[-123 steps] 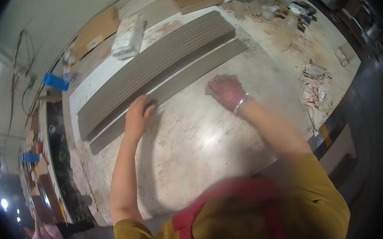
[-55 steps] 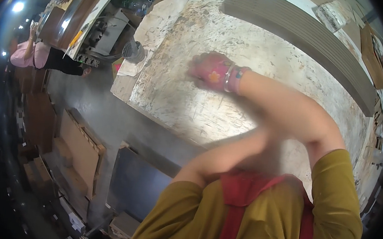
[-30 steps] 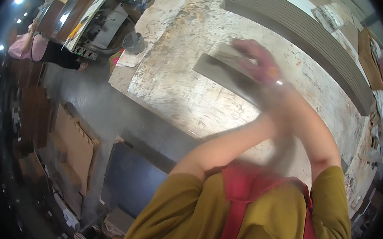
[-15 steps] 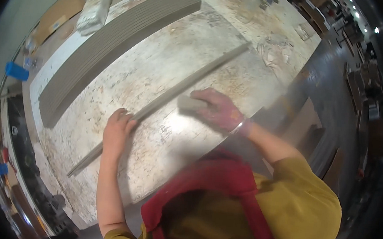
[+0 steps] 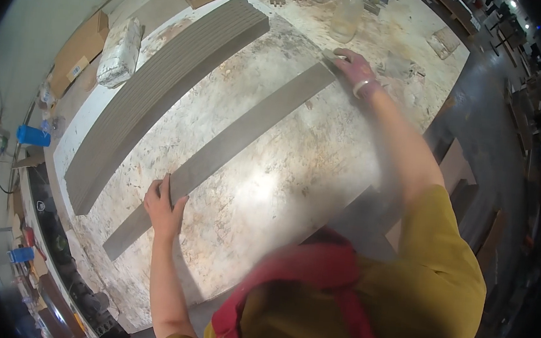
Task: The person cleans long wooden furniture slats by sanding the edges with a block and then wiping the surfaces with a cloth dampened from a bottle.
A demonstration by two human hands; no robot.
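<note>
Grey clay strip (image 5: 234, 143) under both flat open hands, left hand (image 5: 163, 208), right hand (image 5: 351, 65), white sack (image 5: 120, 51) beyond.

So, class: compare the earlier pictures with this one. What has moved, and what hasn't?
The right hand has slid out along the long grey strip to its far end, arm stretched. The left hand keeps pressing the strip near its close end. Earlier the person had turned away toward the floor, then back. The stack of grey strips and the white sack stayed put on the worktable.
</note>
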